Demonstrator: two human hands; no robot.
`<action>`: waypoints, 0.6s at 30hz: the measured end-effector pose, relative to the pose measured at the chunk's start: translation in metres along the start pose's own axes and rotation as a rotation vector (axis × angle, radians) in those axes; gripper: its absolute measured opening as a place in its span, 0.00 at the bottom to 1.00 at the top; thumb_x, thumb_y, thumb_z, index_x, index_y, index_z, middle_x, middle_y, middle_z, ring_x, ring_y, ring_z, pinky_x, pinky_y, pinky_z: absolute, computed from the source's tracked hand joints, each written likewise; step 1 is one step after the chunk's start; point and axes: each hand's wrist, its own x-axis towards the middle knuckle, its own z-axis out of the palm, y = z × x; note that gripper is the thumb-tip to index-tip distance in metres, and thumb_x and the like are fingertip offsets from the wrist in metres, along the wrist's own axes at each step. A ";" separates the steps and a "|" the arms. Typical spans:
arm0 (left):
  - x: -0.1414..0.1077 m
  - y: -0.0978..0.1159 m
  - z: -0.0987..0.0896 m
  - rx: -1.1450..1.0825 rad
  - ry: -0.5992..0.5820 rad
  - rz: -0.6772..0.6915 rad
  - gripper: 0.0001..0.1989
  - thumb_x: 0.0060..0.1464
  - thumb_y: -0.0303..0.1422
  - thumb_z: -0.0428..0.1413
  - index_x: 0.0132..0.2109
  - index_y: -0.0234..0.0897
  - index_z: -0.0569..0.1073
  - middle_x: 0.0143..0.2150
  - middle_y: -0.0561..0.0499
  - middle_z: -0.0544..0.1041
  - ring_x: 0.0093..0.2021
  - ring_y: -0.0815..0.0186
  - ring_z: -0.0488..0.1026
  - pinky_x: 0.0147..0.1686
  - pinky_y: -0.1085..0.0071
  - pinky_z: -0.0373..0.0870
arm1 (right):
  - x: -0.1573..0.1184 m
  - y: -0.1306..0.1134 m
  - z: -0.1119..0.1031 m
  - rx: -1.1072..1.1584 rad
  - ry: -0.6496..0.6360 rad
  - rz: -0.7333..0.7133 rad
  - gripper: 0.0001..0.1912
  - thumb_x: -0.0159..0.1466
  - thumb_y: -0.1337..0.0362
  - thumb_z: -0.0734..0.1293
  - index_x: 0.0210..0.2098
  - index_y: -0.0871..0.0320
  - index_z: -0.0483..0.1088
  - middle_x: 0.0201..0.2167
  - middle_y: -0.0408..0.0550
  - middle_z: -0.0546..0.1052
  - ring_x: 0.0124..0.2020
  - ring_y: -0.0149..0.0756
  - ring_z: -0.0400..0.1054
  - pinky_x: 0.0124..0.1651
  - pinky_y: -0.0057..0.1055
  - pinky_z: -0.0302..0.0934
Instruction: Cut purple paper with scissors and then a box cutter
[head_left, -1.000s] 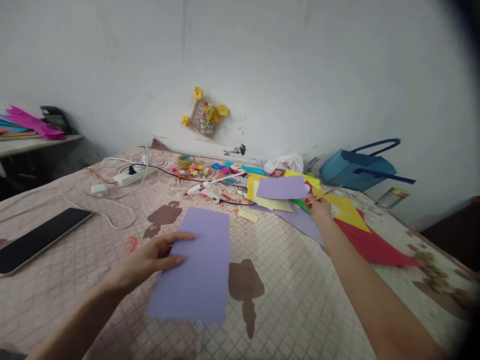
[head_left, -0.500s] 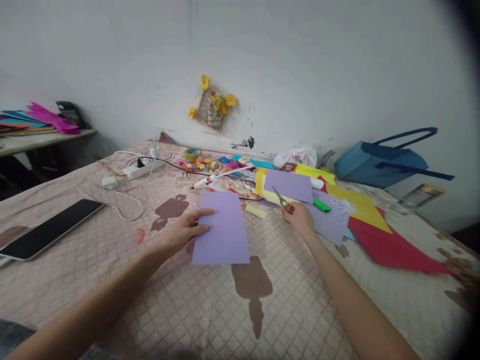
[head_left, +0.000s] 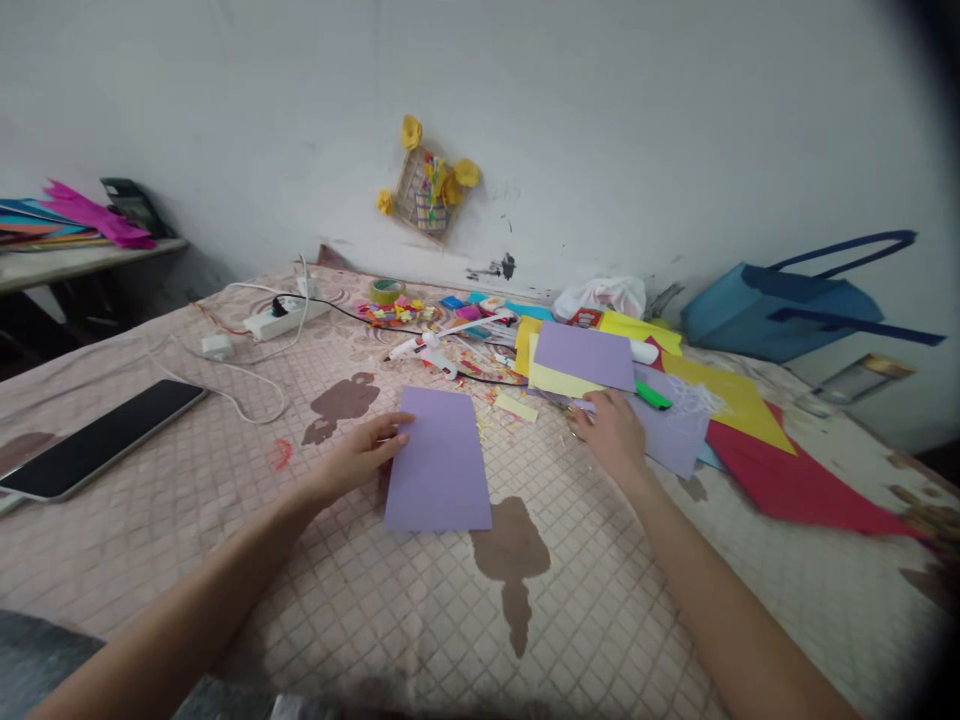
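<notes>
Lilac paper sheet [head_left: 439,460], lying flat on quilted cover [head_left: 225,560]. Left hand [head_left: 352,457], open, fingertips touching sheet's left edge. Right hand [head_left: 611,435], fingers spread, at edge of paper pile [head_left: 585,360], green marker [head_left: 652,395] just beside; whether it grips anything, cannot tell.

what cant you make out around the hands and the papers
Head view, the only one:
Right hand: its own fingers hide whether it holds anything.
Papers under the lilac sheet: the sheet hides how far they run.
Coloured scraps: too small to tell apart.
Paper stack on the shelf: cut off by the left edge.
Brown bits: blurred by the lens edge and cut off at the right.
</notes>
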 end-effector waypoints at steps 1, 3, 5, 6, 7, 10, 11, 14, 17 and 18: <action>0.000 -0.001 0.000 0.000 0.010 -0.005 0.25 0.51 0.44 0.56 0.53 0.37 0.68 0.40 0.48 0.72 0.41 0.61 0.69 0.35 0.69 0.67 | -0.003 -0.008 -0.001 0.031 -0.004 -0.044 0.11 0.62 0.62 0.60 0.41 0.59 0.70 0.42 0.57 0.71 0.46 0.48 0.65 0.45 0.41 0.59; 0.000 -0.004 -0.001 -0.014 0.014 -0.007 0.26 0.50 0.43 0.57 0.54 0.36 0.67 0.34 0.51 0.71 0.35 0.65 0.68 0.32 0.71 0.65 | -0.013 -0.030 -0.002 0.118 -0.055 -0.168 0.11 0.64 0.62 0.59 0.43 0.58 0.69 0.42 0.55 0.72 0.46 0.45 0.66 0.49 0.41 0.61; 0.000 -0.006 -0.002 -0.046 0.002 -0.002 0.26 0.48 0.42 0.58 0.52 0.35 0.68 0.32 0.52 0.71 0.33 0.66 0.68 0.32 0.71 0.65 | -0.027 -0.055 -0.003 0.202 -0.136 -0.306 0.12 0.64 0.60 0.60 0.45 0.55 0.68 0.46 0.52 0.73 0.49 0.43 0.66 0.51 0.39 0.62; -0.001 -0.006 -0.002 -0.065 -0.006 0.000 0.26 0.46 0.41 0.59 0.51 0.35 0.69 0.33 0.52 0.71 0.33 0.67 0.68 0.32 0.71 0.66 | -0.035 -0.068 -0.003 0.236 -0.180 -0.371 0.13 0.64 0.58 0.62 0.47 0.54 0.68 0.47 0.50 0.72 0.50 0.42 0.66 0.52 0.38 0.62; -0.001 -0.006 -0.003 -0.084 -0.015 -0.001 0.26 0.45 0.41 0.60 0.50 0.34 0.69 0.34 0.51 0.72 0.34 0.67 0.69 0.33 0.70 0.67 | -0.044 -0.079 -0.004 0.278 -0.230 -0.450 0.16 0.64 0.56 0.63 0.49 0.53 0.66 0.50 0.50 0.72 0.53 0.41 0.64 0.56 0.38 0.60; -0.004 -0.003 -0.005 -0.127 -0.031 -0.015 0.24 0.46 0.40 0.60 0.49 0.33 0.70 0.39 0.48 0.74 0.35 0.67 0.71 0.35 0.68 0.69 | -0.067 -0.104 -0.005 0.412 -0.430 -0.708 0.36 0.57 0.48 0.68 0.60 0.55 0.57 0.60 0.56 0.62 0.62 0.47 0.54 0.63 0.45 0.52; -0.005 -0.002 -0.006 -0.133 -0.028 -0.017 0.24 0.47 0.40 0.59 0.50 0.33 0.70 0.40 0.47 0.74 0.35 0.67 0.71 0.36 0.68 0.69 | -0.072 -0.107 -0.004 0.414 -0.460 -0.770 0.41 0.55 0.46 0.69 0.62 0.55 0.55 0.62 0.57 0.60 0.64 0.49 0.50 0.64 0.48 0.50; -0.005 -0.002 -0.006 -0.110 -0.003 -0.003 0.23 0.49 0.40 0.57 0.51 0.32 0.70 0.39 0.46 0.75 0.35 0.66 0.72 0.36 0.67 0.70 | -0.079 -0.107 0.002 0.393 -0.427 -0.867 0.33 0.60 0.55 0.68 0.61 0.55 0.57 0.61 0.56 0.62 0.64 0.49 0.50 0.63 0.50 0.50; -0.004 -0.007 -0.004 -0.022 0.087 0.045 0.23 0.49 0.40 0.57 0.51 0.31 0.70 0.40 0.44 0.75 0.36 0.63 0.72 0.36 0.64 0.71 | -0.078 -0.098 0.011 0.378 -0.347 -0.869 0.21 0.64 0.70 0.61 0.56 0.54 0.64 0.55 0.53 0.69 0.59 0.43 0.59 0.60 0.46 0.56; -0.005 -0.010 -0.003 0.018 0.142 0.069 0.24 0.50 0.40 0.57 0.51 0.31 0.69 0.43 0.42 0.74 0.38 0.62 0.72 0.38 0.63 0.70 | -0.078 -0.096 0.014 0.378 -0.338 -0.855 0.19 0.64 0.72 0.60 0.54 0.54 0.65 0.54 0.52 0.71 0.57 0.42 0.62 0.59 0.45 0.58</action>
